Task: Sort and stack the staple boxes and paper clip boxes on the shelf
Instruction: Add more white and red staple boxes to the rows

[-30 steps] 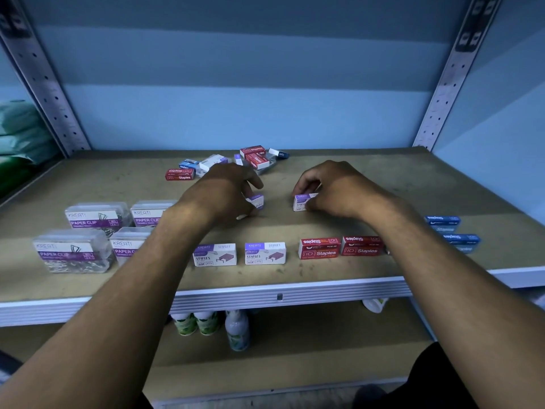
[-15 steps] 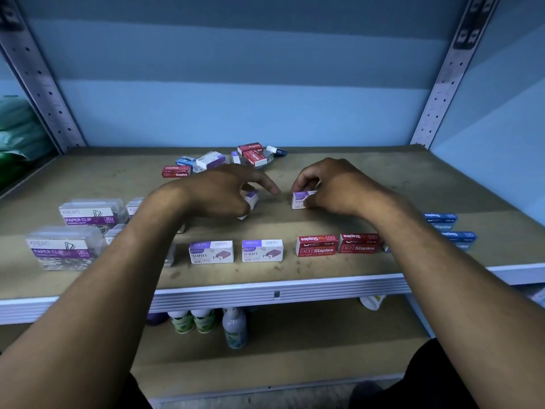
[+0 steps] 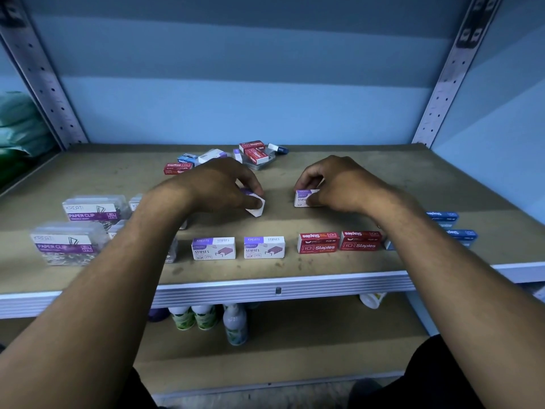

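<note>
- The left hand [image 3: 218, 187] reaches over the middle of the shelf [image 3: 295, 219], its fingers curled round a small purple-and-white staple box [image 3: 256, 205] that sits tilted, one corner pointing toward the shelf's front edge.
- The right hand [image 3: 339, 184] pinches a second purple-and-white staple box [image 3: 303, 198] between thumb and fingers; this one stands level on the shelf, just beside the left hand's box with a bare gap between them.
- In front of both hands, near the shelf's edge, stand two purple staple boxes [image 3: 239, 247] side by side, and to their right two red staple boxes [image 3: 339, 242] touching each other.
- Blue staple boxes [image 3: 451, 225] lie beyond the right forearm, partly hidden by it.
- Clear paper clip boxes [image 3: 82, 228] are grouped at the left, partly behind the left forearm.
- Behind the hands, near the back wall, lies a loose pile of mixed boxes [image 3: 236, 156], red, blue and purple.
- On the lower shelf stand small bottles [image 3: 206, 318].
</note>
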### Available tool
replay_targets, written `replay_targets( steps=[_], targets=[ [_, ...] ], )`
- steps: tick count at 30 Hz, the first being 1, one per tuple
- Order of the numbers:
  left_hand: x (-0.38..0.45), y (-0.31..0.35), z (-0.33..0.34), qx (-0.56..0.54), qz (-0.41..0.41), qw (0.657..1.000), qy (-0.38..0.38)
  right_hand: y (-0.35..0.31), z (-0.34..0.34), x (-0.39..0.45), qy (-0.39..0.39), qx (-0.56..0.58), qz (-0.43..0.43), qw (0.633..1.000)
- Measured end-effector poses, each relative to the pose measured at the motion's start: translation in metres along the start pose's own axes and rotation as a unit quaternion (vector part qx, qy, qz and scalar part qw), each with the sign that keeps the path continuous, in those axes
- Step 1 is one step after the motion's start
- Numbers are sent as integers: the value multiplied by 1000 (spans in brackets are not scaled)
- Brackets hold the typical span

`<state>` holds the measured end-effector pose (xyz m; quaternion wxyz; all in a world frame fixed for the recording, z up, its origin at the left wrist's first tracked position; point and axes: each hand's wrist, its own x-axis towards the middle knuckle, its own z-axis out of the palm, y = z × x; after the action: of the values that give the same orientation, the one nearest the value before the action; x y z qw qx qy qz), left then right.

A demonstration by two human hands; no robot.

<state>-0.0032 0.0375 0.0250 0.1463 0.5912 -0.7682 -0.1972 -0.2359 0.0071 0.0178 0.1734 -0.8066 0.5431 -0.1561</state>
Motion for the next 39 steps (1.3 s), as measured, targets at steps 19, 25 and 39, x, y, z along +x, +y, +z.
replay_targets(
  steps=[19, 25, 39],
  targets=[
    [-24, -9, -16, 111, 34, 992, 54, -27, 7, -6, 2, -15, -74, 997],
    [-37, -12, -21, 114, 15, 992, 44, -47, 14, -12, -30, 0, -101, 994],
    [-39, -11, -14, 121, 25, 992, 6, -62, 25, -15, -72, -1, -117, 991]
  ],
)
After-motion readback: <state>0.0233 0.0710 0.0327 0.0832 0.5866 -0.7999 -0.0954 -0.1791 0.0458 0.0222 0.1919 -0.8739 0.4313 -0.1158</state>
